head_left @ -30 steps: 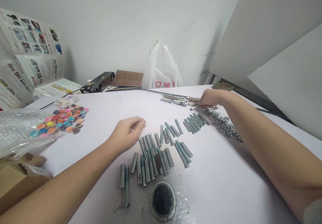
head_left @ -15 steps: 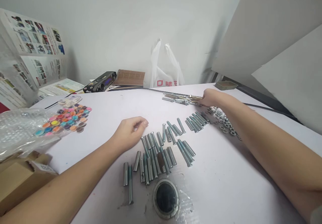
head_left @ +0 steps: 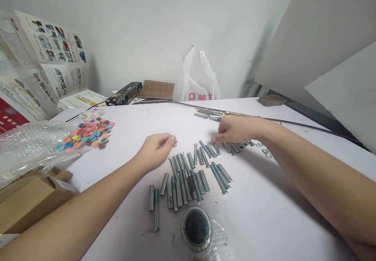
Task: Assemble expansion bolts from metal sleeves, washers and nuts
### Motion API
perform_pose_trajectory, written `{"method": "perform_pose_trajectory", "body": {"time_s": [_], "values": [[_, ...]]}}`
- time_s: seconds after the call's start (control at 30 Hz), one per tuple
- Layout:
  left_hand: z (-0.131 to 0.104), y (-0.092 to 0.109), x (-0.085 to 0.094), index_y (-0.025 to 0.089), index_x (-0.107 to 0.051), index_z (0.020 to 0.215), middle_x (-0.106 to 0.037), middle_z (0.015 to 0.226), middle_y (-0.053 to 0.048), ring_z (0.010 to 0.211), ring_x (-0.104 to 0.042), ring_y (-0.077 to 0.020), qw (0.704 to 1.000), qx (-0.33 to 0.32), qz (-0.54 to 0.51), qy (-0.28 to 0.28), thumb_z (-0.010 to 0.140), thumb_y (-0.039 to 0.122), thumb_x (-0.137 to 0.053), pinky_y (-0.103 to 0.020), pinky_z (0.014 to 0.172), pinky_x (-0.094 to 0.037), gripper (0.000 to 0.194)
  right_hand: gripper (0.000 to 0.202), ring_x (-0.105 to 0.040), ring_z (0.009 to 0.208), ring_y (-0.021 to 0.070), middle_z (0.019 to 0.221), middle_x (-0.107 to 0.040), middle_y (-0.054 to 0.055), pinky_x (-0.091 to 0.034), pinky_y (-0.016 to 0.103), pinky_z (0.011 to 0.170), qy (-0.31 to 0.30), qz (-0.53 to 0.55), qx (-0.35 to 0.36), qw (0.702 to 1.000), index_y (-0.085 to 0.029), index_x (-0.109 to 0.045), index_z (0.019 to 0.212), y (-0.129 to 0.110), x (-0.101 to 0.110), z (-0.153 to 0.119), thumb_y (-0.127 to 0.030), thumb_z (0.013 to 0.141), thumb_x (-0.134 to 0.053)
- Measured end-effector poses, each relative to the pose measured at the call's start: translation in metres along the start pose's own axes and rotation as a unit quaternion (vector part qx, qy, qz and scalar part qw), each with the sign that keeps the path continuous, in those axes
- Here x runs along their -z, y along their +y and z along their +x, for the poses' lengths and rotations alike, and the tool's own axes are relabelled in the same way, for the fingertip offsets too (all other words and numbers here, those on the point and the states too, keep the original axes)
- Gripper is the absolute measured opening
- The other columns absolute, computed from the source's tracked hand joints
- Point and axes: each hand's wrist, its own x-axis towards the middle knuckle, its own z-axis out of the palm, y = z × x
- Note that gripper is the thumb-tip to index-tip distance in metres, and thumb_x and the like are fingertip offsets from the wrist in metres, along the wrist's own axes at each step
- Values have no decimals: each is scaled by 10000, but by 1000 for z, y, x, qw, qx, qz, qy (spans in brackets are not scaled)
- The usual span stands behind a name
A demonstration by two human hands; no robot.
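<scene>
My right hand reaches in from the right, thumb and fingers pinched at the upper end of a single metal bolt lying on the table. My left hand rests to the left of the metal parts, fingers curled in and thumb against them, with nothing visible in it. Between and in front of the hands lie several flared bolts and split metal sleeves. Behind my right hand is a pile of assembled anchor bolts. Washers are partly hidden under my right forearm.
A round dark disc with a metal rim is near the front. On the left are colourful small discs, a clear plastic bag and a cardboard box. At the back stand a white carrier bag and a shallow tray.
My right hand has moved left and nearer, from the assembled anchors to the single bolt. My left hand's fingers have closed a little more. The view has shifted slightly left.
</scene>
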Motion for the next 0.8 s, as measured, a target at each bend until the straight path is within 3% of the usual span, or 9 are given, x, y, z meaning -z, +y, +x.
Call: {"method": "perform_pose_trajectory", "body": {"time_s": [0.13,0.23,0.33,0.43,0.53,0.63,0.7,0.8], "values": [[2,-2,0,171,-685,774,-722,789,-37,799,-650,-196,999,10,-47,7,921,468,-447,-295,779,-489,408,368,-523,491,179,604,-615,64,-373,340,498,-14,-9,-40,999,-189,-593,532,-14,-15,7,-470,768,-596],[3,-3,0,166,-672,745,-709,750,-41,767,-646,-190,997,16,-68,9,912,478,-462,-302,774,-499,411,319,-507,466,160,570,-612,49,-381,330,497,-31,27,-20,999,-188,-625,520,-13,-16,10,-397,760,-602],[3,-1,0,156,-676,790,-712,779,-51,791,-651,-188,995,12,-95,-2,900,461,-502,-312,800,-501,369,335,-465,454,135,513,-549,28,-356,303,471,40,91,13,995,-182,-597,516,-17,-12,8,-389,780,-589],[1,1,-2,152,-686,990,-729,921,-74,892,-660,-200,991,-9,-132,-11,878,442,-567,-327,849,-502,332,329,-401,454,105,500,-487,-1,-326,273,455,118,196,83,970,-180,-573,545,-37,-18,4,-367,816,-560],[-1,3,-4,164,-630,1196,-714,1066,-87,968,-651,-211,988,-32,-153,-15,840,435,-640,-333,872,-506,448,297,-368,459,87,509,-450,-28,-306,253,449,133,293,158,934,-174,-573,600,-64,-36,5,-345,841,-543],[-2,8,-5,130,-673,1103,-719,1004,-86,931,-653,-214,987,-51,-150,-23,850,409,-632,-327,846,-507,379,329,-354,451,79,510,-446,-34,-268,246,431,147,326,184,916,-172,-548,615,-81,-52,7,-376,871,-515],[-3,12,-5,128,-701,1008,-723,928,-71,891,-656,-209,988,-52,-146,-26,874,372,-595,-323,822,-505,298,378,-371,439,82,514,-487,-22,-266,251,427,135,314,186,921,-173,-571,638,-81,-51,7,-434,897,-483],[-3,13,-8,146,-704,992,-729,912,-63,855,-664,-202,988,-18,-153,6,849,355,-624,-326,806,-509,265,418,-418,437,104,525,-545,5,-294,273,439,138,211,160,955,-181,-621,657,-67,-34,2,-503,888,-487]]}}
